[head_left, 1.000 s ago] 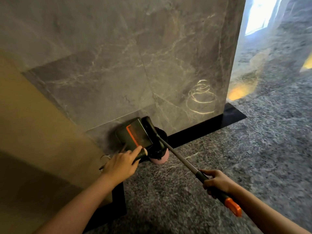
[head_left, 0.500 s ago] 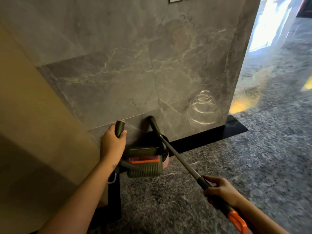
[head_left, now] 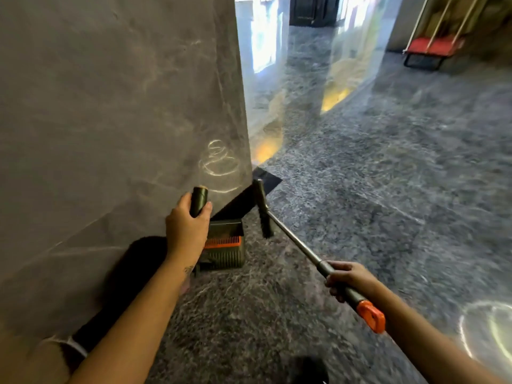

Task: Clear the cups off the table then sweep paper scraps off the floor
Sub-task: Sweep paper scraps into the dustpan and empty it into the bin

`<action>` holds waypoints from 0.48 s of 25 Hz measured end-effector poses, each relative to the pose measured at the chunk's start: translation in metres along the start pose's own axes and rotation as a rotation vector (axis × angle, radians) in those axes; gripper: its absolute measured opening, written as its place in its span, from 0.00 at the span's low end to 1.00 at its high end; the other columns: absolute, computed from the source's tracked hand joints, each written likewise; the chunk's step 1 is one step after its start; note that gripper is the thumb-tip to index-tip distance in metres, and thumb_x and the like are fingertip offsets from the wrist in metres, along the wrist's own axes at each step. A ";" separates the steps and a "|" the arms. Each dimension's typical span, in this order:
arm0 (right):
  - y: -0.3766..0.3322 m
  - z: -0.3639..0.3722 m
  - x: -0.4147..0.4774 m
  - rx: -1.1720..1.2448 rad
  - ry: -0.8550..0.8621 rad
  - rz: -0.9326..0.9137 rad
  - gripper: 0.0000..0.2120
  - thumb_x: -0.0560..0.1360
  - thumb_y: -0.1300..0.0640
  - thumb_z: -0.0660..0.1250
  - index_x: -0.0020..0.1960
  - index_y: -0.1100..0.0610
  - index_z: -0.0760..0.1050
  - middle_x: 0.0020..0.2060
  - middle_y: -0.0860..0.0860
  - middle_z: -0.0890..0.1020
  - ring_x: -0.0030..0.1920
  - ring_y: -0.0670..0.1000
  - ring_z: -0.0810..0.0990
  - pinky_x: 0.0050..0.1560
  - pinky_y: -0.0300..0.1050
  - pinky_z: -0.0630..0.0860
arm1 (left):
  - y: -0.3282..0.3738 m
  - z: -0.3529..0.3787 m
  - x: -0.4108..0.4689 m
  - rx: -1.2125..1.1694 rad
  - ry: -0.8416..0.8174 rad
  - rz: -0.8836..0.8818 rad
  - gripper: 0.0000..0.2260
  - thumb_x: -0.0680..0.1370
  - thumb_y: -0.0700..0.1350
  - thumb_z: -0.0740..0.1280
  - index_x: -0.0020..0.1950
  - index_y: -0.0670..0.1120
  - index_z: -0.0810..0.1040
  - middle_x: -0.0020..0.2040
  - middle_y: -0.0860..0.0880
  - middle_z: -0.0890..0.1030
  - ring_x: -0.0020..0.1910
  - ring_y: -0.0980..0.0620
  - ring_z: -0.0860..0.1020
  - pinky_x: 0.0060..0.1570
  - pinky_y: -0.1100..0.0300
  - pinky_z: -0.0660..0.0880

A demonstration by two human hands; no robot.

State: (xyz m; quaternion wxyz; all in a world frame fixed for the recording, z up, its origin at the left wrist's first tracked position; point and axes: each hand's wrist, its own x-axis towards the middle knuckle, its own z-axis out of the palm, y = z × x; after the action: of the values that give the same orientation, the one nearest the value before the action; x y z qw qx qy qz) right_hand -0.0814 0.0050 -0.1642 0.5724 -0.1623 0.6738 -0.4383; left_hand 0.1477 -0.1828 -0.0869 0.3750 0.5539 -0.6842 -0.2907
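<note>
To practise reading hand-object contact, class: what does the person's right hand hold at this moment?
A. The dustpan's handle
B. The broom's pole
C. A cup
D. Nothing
B: the right hand is curled round the pole of the broom, just above its orange end cap, while the left hand grips the handle of the dustpan.

no readable text, labels, numbers anywhere

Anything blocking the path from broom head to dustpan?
Nothing visible. Only bare floor shows between the broom head and the dustpan, which are apart, broom head to its right. No paper scraps are in view.
</note>
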 end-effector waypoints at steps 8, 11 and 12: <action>0.041 -0.160 0.001 0.538 0.288 0.178 0.14 0.77 0.73 0.49 0.36 0.63 0.63 0.30 0.57 0.66 0.13 0.47 0.68 0.14 0.29 0.63 | 0.067 0.209 -0.010 -0.059 -0.344 0.032 0.09 0.78 0.44 0.65 0.56 0.41 0.77 0.43 0.35 0.80 0.42 0.35 0.79 0.41 0.47 0.76; 0.048 -0.245 0.008 0.713 0.367 0.249 0.16 0.79 0.69 0.48 0.34 0.63 0.63 0.27 0.56 0.66 0.13 0.46 0.68 0.13 0.29 0.62 | 0.110 0.309 -0.017 -0.044 -0.490 0.074 0.07 0.78 0.45 0.65 0.51 0.42 0.77 0.36 0.41 0.78 0.38 0.39 0.79 0.36 0.51 0.71; 0.048 -0.271 0.008 0.763 0.391 0.260 0.16 0.79 0.69 0.48 0.33 0.62 0.63 0.25 0.55 0.67 0.13 0.45 0.68 0.13 0.29 0.62 | 0.129 0.340 -0.020 -0.011 -0.543 0.106 0.07 0.78 0.46 0.65 0.50 0.43 0.77 0.35 0.44 0.78 0.37 0.41 0.78 0.35 0.52 0.69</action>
State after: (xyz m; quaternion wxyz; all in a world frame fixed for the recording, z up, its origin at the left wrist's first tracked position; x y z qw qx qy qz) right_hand -0.3178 0.1362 -0.2167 0.5036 0.2322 0.5742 -0.6023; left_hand -0.2040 -0.1416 -0.1731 0.1955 0.4172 -0.7859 -0.4124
